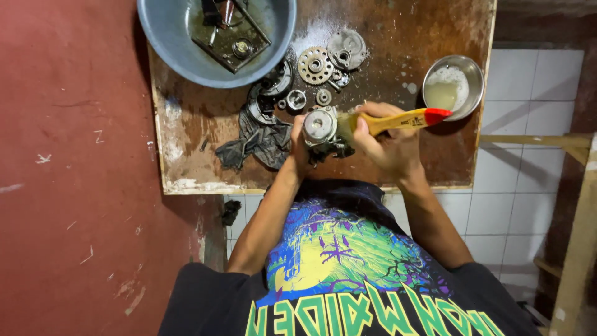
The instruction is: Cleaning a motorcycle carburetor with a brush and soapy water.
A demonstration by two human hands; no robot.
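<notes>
Over the board now; the left hand [300, 152] is wrapped around a round metal part [319, 126], grimy and dark below with a pale machined face turned up, held just above the wet wooden board [398, 37]; the right hand [387, 144] is clenched on a paintbrush [398, 121], yellow handle with a red tip, its bristles pressed against the side of the part; both grips look firm.

Behind the part lie a dark rag [258, 143], a toothed gear [314, 65], a grey round cover [346, 49] and some small rings; a blue basin [180, 46] with a greasy metal block inside sits at the far left; a steel bowl [467, 71] of cloudy liquid stands just past the red tip.

The risks, as I read them: the part looks slick, so it could slide out of those fingers and land among the loose gears; a wide sweep of the handle might clip the bowl and spill it; small pieces near the board's edge could roll off onto the tiles.
</notes>
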